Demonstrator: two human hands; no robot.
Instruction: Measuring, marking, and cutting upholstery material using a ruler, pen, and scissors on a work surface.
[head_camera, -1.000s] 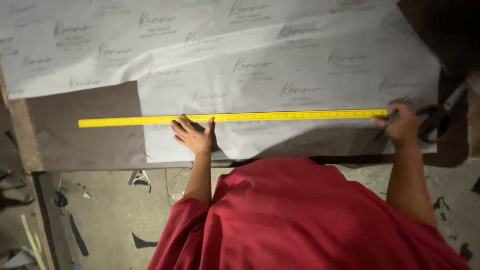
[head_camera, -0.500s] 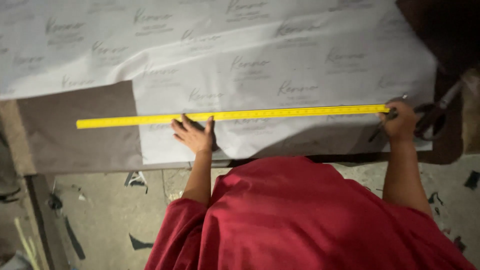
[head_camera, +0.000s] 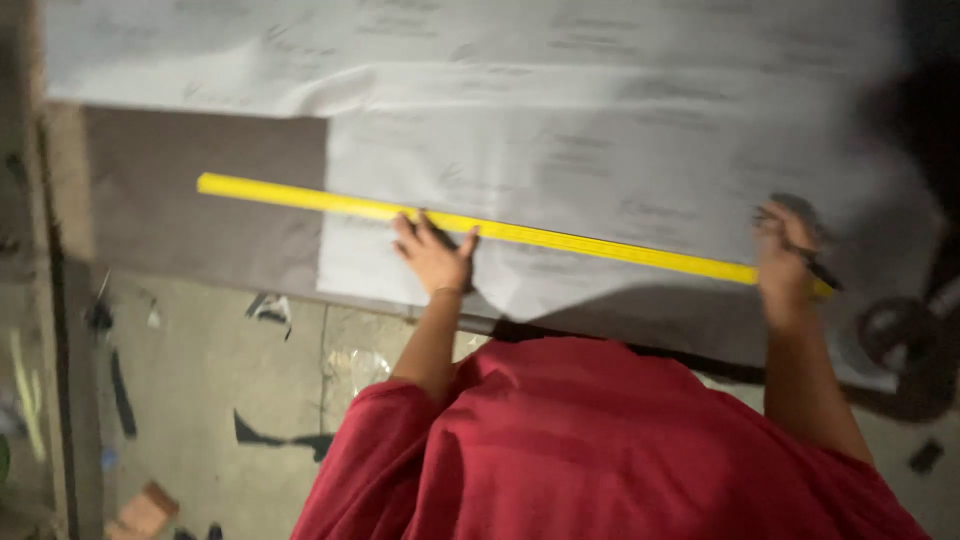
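A long yellow ruler (head_camera: 560, 237) lies slanted across a large white printed paper sheet (head_camera: 620, 130) on a dark table (head_camera: 200, 200). My left hand (head_camera: 433, 252) presses flat on the ruler near its middle, fingers spread. My right hand (head_camera: 782, 252) sits at the ruler's right end and grips a dark pen (head_camera: 822, 272) against the paper. The frame is blurred. My red shirt (head_camera: 600, 450) fills the lower part of the view.
Black scissors (head_camera: 905, 335) lie at the right edge of the table, near my right arm. Below the table's front edge is a concrete floor (head_camera: 200, 400) with dark scraps and a small brown block at the bottom left.
The view has swung and blurred; the ruler now appears tilted, its right end lower. Both hands stay on the ruler at the same spots.
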